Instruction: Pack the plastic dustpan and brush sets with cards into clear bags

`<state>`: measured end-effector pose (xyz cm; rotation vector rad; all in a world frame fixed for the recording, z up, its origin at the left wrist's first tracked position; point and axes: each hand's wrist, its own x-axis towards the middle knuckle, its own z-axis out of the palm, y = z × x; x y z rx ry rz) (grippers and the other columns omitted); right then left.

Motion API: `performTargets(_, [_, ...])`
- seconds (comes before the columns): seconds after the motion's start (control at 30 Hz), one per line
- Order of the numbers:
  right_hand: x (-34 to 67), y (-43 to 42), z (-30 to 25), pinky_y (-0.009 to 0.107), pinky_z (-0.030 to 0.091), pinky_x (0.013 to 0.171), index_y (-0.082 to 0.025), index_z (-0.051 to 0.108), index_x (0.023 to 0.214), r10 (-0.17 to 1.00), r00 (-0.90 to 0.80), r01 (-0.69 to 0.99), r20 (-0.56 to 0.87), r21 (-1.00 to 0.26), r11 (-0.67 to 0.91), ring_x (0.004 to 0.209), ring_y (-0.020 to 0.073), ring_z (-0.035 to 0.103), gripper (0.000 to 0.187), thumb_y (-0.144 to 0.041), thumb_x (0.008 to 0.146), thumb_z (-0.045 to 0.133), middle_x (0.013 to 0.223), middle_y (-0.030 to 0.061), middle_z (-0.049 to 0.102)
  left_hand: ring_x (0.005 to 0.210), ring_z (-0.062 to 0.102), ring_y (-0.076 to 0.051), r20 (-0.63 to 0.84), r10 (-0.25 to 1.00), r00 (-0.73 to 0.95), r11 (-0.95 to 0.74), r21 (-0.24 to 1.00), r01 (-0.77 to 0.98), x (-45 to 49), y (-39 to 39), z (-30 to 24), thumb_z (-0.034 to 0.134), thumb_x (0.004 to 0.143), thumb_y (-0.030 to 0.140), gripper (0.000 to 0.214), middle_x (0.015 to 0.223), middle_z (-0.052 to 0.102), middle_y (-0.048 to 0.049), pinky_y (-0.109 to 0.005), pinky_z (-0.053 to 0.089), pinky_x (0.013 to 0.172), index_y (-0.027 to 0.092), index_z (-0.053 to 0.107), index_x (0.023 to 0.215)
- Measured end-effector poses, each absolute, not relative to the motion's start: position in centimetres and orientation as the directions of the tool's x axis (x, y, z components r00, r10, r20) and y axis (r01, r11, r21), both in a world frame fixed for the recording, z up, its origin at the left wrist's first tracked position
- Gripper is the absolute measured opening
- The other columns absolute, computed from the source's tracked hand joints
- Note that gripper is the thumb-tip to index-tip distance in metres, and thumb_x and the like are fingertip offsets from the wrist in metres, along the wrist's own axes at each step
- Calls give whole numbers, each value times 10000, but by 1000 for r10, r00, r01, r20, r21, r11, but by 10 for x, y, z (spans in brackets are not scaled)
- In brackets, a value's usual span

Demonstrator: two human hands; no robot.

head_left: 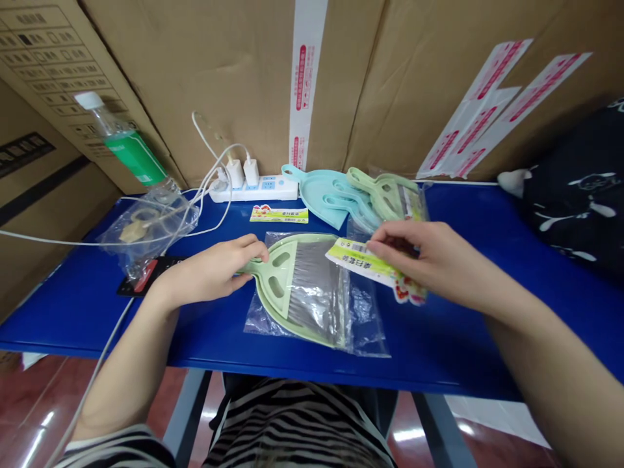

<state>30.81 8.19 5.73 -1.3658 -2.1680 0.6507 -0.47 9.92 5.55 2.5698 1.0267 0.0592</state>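
Note:
A green dustpan (273, 311) with a small grey-bristled brush (316, 286) nested on it lies on the blue table, mostly inside a clear plastic bag (368, 325). My left hand (221, 270) is closed around the handle end at the bag's left side. Between the thumb and fingers of my right hand (422, 257) is a yellow-green printed card label (361, 255), held above the bag's right part. The label's right end hangs below my fingers.
Behind lie a blue dustpan (314, 192), a blue brush (351, 201), a bagged green set (390, 195) and another label (279, 214). A power strip (277, 189) with cables, a plastic bottle (131, 153) and a crumpled bag (141, 227) stand left. Cardboard (234, 71) walls the back.

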Motion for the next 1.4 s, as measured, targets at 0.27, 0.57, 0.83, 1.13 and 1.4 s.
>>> performTargets(0.27, [303, 105, 86, 264, 295, 413, -243, 614, 849, 881, -391, 632, 265, -619, 466, 354, 95, 385, 120, -234, 887, 500, 426, -88, 383, 874, 602, -169, -120, 666, 737, -675, 323, 663, -5, 97, 57, 442, 849, 114, 218, 1030, 554, -44, -299, 498, 763, 197, 525, 1032])
performTargets(0.57, [242, 157, 41, 353, 566, 917, -189, 647, 1253, 923, -386, 136, 13, -988, 71, 1063, 189, 666, 435, -88, 861, 488, 1336, 72, 626, 909, 603, -174, -135, 677, 724, -655, 337, 676, -4, 96, 59, 437, 848, 112, 238, 1055, 547, -50, -303, 497, 798, 193, 537, 1049])
performTargets(0.83, [217, 164, 51, 382, 454, 1102, -160, 532, 1295, 852, -449, 108, -271, -962, -249, 1288, 221, 551, 441, -25, 876, 505, 1517, 117, 451, 888, 605, -171, -131, 672, 729, -670, 312, 673, -3, 97, 58, 427, 846, 106, 253, 1038, 552, -49, -298, 502, 785, 195, 547, 1050])
performTargets(1.13, [192, 163, 49, 326, 518, 1011, -156, 591, 1011, 756, -627, 197, -186, -977, -77, 1162, 163, 637, 246, -57, 945, 376, 1208, 138, 684, 878, 611, -176, -133, 672, 729, -673, 303, 675, -3, 97, 59, 438, 848, 99, 257, 1048, 548, -55, -308, 508, 777, 185, 553, 1061])
performTargets(1.4, [204, 184, 38, 429, 475, 992, -193, 741, 1101, 824, -567, 687, 9, -546, 479, 1173, 284, 614, 425, -36, 808, 475, 1194, 116, 709, 878, 606, -171, -109, 658, 745, -695, 292, 657, -3, 97, 57, 446, 851, 85, 233, 1013, 550, -44, -293, 507, 778, 192, 555, 1027])
